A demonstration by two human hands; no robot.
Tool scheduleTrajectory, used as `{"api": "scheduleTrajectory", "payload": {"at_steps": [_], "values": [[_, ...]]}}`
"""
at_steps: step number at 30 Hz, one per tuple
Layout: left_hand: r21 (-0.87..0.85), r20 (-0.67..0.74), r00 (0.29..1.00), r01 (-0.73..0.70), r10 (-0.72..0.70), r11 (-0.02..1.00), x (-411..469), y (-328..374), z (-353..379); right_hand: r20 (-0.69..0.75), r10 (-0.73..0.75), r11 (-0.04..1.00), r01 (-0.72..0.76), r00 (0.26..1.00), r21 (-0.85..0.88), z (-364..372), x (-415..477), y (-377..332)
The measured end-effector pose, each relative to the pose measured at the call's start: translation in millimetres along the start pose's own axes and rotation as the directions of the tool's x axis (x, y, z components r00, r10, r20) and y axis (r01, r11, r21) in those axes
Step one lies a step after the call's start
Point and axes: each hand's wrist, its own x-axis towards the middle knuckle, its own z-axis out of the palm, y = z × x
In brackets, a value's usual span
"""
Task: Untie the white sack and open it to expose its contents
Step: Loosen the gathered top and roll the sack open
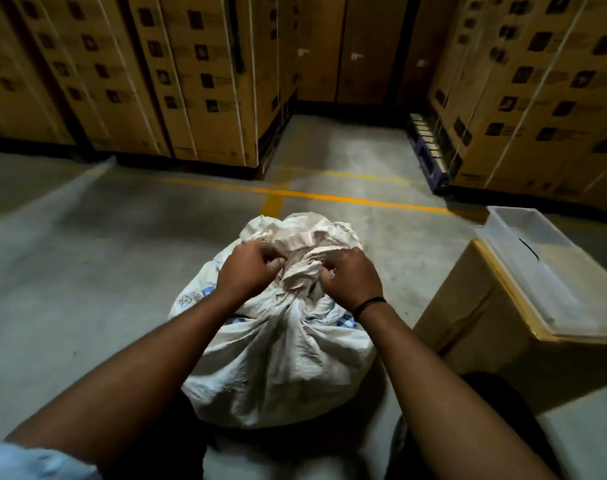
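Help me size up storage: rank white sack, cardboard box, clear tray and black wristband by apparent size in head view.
white sack and cardboard box: too alike to rank
clear tray
black wristband

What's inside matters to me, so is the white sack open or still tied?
Still tied. The neck of the white sack is gathered into a knot, gripped by the left hand and right hand; no contents show.

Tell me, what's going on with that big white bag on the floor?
A person is working at the tied neck of a bulging white woven sack on the grey concrete floor. Their left hand and right hand both pinch the bunched fabric. The neck is tied shut, so nothing inside shows yet.
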Motion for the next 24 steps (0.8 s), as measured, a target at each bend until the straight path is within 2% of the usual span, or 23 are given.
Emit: {"api": "scheduleTrajectory", "payload": {"at_steps": [3,6,10,11,13,15,18,20,22,24], "values": [[-0.059,0.063,0.995,0.082,-0.078,0.995,-4.5,-27.2,11.2,0.043,-0.025,1.0,0.025,0.999,-0.001,22.5,9.1,-13.2],[-0.103,0.044,0.998,0.044,-0.039,0.994,5.8,-35.1,8.8,-0.008,-0.019,0.999,0.02,1.0,0.038,37.9,24.6,-12.9],[-0.039,0.006,1.0,-0.001,0.001,0.999,21.6,-51.5,10.4,-0.085,-0.013,0.996,0.021,0.996,0.09,42.4,51.5,-8.4],[-0.026,0.003,1.0,0.001,-0.001,1.0,24.5,-55.7,11.9,-0.062,0.011,0.998,-0.008,0.998,0.056,42.3,58.5,-7.0],[-0.023,-0.018,1.0,-0.01,0.009,1.0,30.6,-59.5,13.9,0.078,0.096,0.993,-0.09,0.992,-0.077,44.0,68.3,-5.7],[0.006,-0.038,0.997,-0.069,0.069,0.998,34.7,-58.1,15.4,0.197,0.193,0.973,-0.162,0.961,-0.163,49.2,75.0,-1.8],[0.005,-0.093,0.987,-0.131,0.131,0.991,36.7,-56.0,14.1,0.199,0.234,0.953,-0.184,0.952,-0.241,55.1,77.0,-4.2],[-0.016,-0.163,0.974,-0.165,0.16,0.986,36.5,-53.2,12.0,0.134,0.115,0.949,-0.069,0.984,-0.308,55.6,74.0,-10.5],[0.001,-0.222,0.951,-0.221,0.215,0.975,35.5,-47.1,9.4,0.022,-0.099,0.938,0.101,0.995,-0.331,54.3,65.5,-14.1],[0.049,-0.245,0.923,-0.294,0.296,0.955,34.5,-40.8,7.1,-0.094,-0.332,0.894,0.281,0.939,-0.347,52.1,51.0,-15.0]]}}
